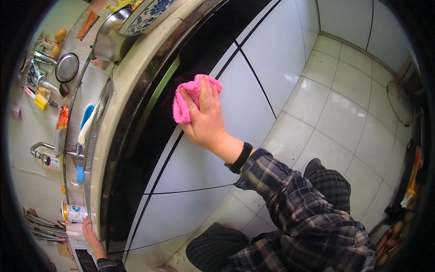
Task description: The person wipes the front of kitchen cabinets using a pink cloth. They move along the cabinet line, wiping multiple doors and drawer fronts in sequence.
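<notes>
Head view: we press our right hand (206, 120) flat on a pink cloth (186, 102) against the white cabinet door (199, 167). Our left hand (92, 240) grips the counter edge (97, 199) above that door, beside a white-and-blue tin (72, 213). Farther along, an orange packet (62, 122).

Of the two hands, the right hand (206, 119) presses flat, fingers spread (arm outstretched), the left hand (92, 239) rests low.

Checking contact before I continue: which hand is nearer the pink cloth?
Right. The right hand presses flat on the pink cloth against the cabinet front; the left hand grips the counter edge, far away.
</notes>
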